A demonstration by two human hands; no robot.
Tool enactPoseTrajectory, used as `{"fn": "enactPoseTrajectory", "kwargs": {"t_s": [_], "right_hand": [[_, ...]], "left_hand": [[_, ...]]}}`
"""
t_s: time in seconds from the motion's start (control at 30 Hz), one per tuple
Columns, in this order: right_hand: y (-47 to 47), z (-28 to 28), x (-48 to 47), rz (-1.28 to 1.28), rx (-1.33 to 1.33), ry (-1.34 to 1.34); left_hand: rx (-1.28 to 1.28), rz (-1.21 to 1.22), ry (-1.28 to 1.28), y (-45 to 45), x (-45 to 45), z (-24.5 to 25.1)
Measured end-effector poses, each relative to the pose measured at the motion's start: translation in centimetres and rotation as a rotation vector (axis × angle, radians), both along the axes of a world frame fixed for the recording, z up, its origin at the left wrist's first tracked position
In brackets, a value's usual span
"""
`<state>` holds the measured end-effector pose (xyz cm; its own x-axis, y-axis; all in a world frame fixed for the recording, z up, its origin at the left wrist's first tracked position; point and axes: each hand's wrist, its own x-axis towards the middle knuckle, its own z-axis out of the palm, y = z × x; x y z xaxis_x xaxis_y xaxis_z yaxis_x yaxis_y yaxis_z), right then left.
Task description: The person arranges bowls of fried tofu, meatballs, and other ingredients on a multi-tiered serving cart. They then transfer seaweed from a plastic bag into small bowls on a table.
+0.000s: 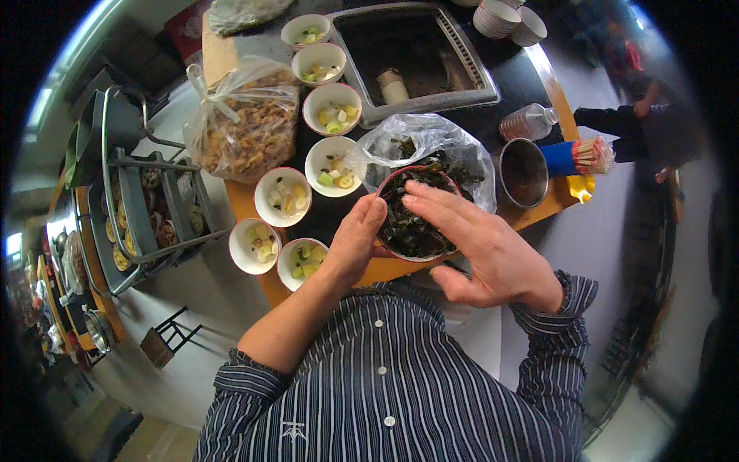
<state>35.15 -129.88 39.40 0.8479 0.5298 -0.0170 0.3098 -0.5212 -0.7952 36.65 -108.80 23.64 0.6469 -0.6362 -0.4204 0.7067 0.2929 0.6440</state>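
My left hand (359,234) grips the left side of a red-rimmed white bowl (411,258) heaped with dark, leafy seaweed-like food (404,222). Over the bowl's right part my right hand (482,245) is spread, its fingertips on or just above the dark food and its thumb apart from them. Just behind the bowl lies an opened clear plastic bag (427,130) with more of the same dark pieces. To the left, several white bowls (336,166) with chopped pale and green pieces stand in a curved row. A knotted plastic bag of brown food (248,127) stands beside them.
A grey-framed basin (424,107) with a roll inside is set behind. At right are a metal cup (523,173), a clear plastic bottle (528,122), a blue-wrapped bundle of sticks (568,157) and stacked bowls (496,20). A tray cart (156,254) and stool (157,347) stand left; another person (646,130) is at right.
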Motion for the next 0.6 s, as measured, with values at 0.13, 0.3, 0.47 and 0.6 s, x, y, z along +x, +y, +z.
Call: {"fn": "enactPoseTrajectory", "kwargs": {"t_s": [0.13,0.3,0.47,0.6], "right_hand": [[0.3,-0.7,-0.4,-0.012,-0.029,-0.141],[0.8,-2.1,0.8,0.011,-0.139,-0.301],[0.7,-1.2,1.1,-0.017,-0.201,-0.225],[0.1,-0.2,1.3,-0.130,0.130,0.072]], "left_hand": [[0.030,-0.009,0.009,-0.2,0.0,0.3],[0.014,-0.004,0.004,-0.5,-0.2,0.5],[-0.001,-0.004,0.011,0.0,-0.1,0.6],[-0.011,0.085,0.033,0.1,0.0,0.7]]}}
